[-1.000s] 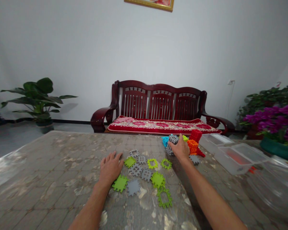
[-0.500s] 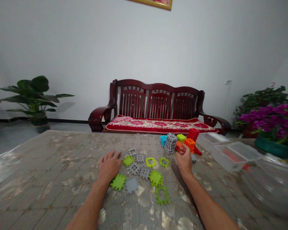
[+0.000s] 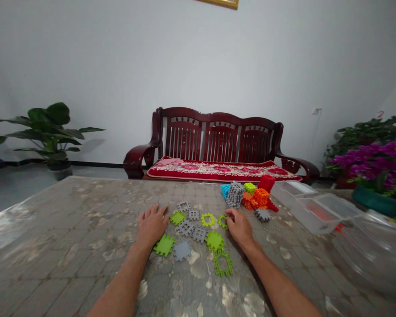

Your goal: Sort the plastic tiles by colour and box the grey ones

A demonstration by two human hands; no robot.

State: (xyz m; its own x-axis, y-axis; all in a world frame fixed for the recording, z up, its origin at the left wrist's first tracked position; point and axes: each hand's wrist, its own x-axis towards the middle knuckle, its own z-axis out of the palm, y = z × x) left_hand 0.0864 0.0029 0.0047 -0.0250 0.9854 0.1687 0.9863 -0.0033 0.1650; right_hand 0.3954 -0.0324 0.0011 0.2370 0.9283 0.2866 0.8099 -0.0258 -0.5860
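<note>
My left hand (image 3: 152, 223) lies palm down on the patterned tablecloth (image 3: 82, 229), fingers spread, left of the flat toothed pieces. Close to it are a small green square (image 3: 177, 218) and a larger green square (image 3: 164, 245). My right hand (image 3: 239, 226) has its fingertips on a green frame piece (image 3: 222, 221) lying on the table; the hand covers its right part, and whether the fingers grip it is unclear. Between the hands lie grey lattice pieces (image 3: 199, 234), a grey square (image 3: 182, 250), a yellow-green frame (image 3: 207, 220), a green square (image 3: 214, 241) and a green frame (image 3: 223, 263).
Behind my right hand stand a grey stack (image 3: 235, 195), orange blocks (image 3: 261, 197), a red block (image 3: 266, 182) and blue pieces (image 3: 225, 190). A dark grey piece (image 3: 263, 215) lies nearby. Clear plastic boxes (image 3: 313, 220) and purple flowers (image 3: 376, 165) are at the right.
My right hand has moved left and nearer, from the orange blocks to the green frame piece. The dark grey piece it partly covered now shows. My left hand stays on the cloth.
</note>
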